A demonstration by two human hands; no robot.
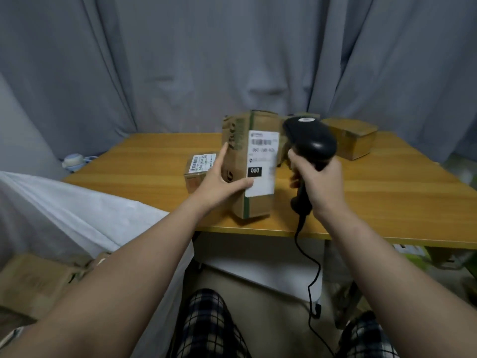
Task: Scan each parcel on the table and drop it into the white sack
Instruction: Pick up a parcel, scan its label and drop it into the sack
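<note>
A tall brown cardboard parcel (254, 205) with a white shipping label stands tilted near the front edge of the wooden table (134, 171). My left hand (219, 180) grips its left side, thumb laid across the label's lower corner. My right hand (318, 180) holds a black corded barcode scanner (311, 139) just right of the parcel, its head level with the label's barcode. A small labelled box (200, 166) sits behind my left hand. Another brown box (353, 138) rests at the table's back right. The white sack (77, 213) lies open at the lower left, beside the table.
Grey curtains hang behind the table. Brown parcels (38, 282) show inside the sack at the far left. The scanner's black cable (313, 275) drops over the table's front edge between my knees. A small pale object (73, 160) sits left of the table.
</note>
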